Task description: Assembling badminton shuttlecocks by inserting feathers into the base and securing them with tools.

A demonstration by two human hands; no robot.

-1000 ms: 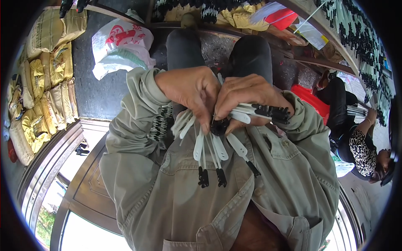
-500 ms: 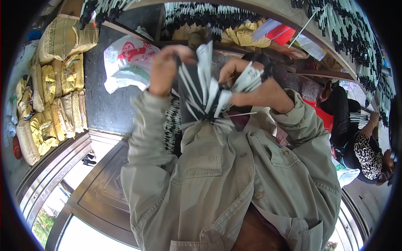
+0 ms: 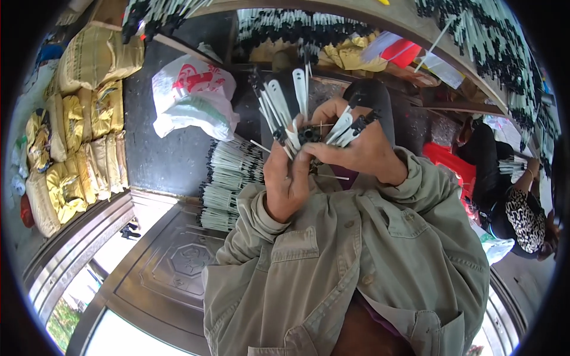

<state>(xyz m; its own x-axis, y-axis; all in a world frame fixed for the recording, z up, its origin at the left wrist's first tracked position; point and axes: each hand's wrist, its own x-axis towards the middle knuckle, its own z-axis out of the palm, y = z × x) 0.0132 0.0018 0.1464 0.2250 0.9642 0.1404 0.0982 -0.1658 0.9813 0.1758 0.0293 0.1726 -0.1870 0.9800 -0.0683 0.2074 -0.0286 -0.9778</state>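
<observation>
In front of my chest, a cluster of slim white strips with black ends (image 3: 278, 105) fans out around a small black round centre (image 3: 309, 135). Some strips are flat, with a hole near the tip. My left hand (image 3: 286, 181) is closed on the cluster's left side, thumb and fingers at the bases of the strips. Against the black centre presses the thumb of my right hand (image 3: 365, 148), its fingers curled round the right side, where more white strips with black ends stick out. The palms hide part of the cluster.
Bundles of similar strips (image 3: 228, 187) are stacked left of my lap. A white plastic bag (image 3: 193, 98) with red print lies beyond them. Yellow and tan packages (image 3: 83, 148) are piled far left. Many strips hang along the rack (image 3: 475, 65) above. Another person (image 3: 510, 202) sits at right.
My left hand has come down and inward from above the strips to the cluster's base. The strips now spread to both sides, showing the black centre. My right hand keeps its hold.
</observation>
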